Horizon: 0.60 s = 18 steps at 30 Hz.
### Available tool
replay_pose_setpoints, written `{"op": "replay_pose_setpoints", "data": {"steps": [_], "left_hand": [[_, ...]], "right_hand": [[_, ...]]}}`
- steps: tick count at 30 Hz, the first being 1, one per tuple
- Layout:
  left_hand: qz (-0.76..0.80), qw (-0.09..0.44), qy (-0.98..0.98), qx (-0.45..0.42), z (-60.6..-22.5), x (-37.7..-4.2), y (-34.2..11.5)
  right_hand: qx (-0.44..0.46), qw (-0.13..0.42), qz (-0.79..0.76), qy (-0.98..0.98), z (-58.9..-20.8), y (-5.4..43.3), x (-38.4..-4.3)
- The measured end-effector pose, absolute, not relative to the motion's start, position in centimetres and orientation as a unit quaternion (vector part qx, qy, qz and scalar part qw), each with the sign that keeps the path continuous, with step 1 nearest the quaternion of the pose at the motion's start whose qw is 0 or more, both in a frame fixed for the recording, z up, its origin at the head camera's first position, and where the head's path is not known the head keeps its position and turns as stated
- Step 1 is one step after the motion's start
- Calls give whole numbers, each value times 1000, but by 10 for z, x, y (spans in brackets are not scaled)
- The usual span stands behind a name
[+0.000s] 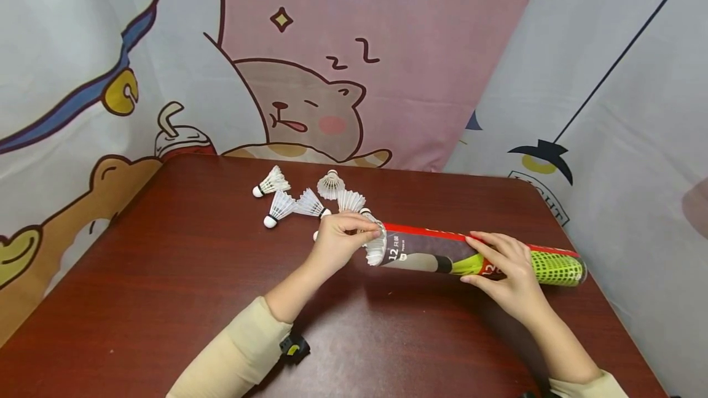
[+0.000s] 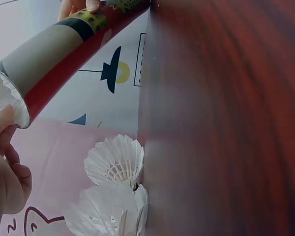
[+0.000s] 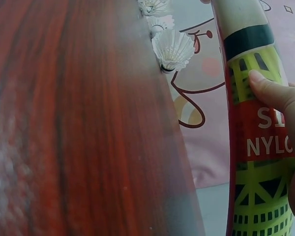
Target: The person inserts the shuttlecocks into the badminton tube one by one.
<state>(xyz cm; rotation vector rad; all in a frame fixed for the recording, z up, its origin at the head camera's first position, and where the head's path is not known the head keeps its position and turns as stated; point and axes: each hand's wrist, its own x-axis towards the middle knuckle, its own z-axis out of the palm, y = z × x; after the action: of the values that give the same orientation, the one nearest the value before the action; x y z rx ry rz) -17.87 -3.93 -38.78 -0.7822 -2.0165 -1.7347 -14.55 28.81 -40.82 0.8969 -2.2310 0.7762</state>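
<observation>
My right hand (image 1: 506, 269) grips a shuttlecock tube (image 1: 420, 247) around its middle, thumb on the near side and fingers over the top. Printed grey, red and yellow-green, the tube is held lengthwise, its mouth towards my left hand (image 1: 340, 238). White feathers of a shuttlecock (image 1: 376, 252) fill that mouth and stick out of it. At their edge, the left thumb and forefinger pinch the feathers, as the left wrist view also shows. The shuttlecock's cork end is hidden inside the tube. In the right wrist view, the right thumb (image 3: 268, 91) lies along the printed wall.
Several loose shuttlecocks lie on the dark red-brown table (image 1: 166, 275) beyond the left hand, among them one at the far left (image 1: 272, 182) and one standing feathers-down (image 1: 330, 184). A cartoon-printed curtain (image 1: 415, 66) hangs behind the table's far edge.
</observation>
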Motion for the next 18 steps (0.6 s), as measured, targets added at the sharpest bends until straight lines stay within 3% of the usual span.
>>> {"op": "replay_pose_setpoints", "data": {"steps": [18], "left_hand": [[-574,174,-736,-312,-391,-183,-42]], "right_hand": [[334,298,286,-847,-408,289,-146]]}}
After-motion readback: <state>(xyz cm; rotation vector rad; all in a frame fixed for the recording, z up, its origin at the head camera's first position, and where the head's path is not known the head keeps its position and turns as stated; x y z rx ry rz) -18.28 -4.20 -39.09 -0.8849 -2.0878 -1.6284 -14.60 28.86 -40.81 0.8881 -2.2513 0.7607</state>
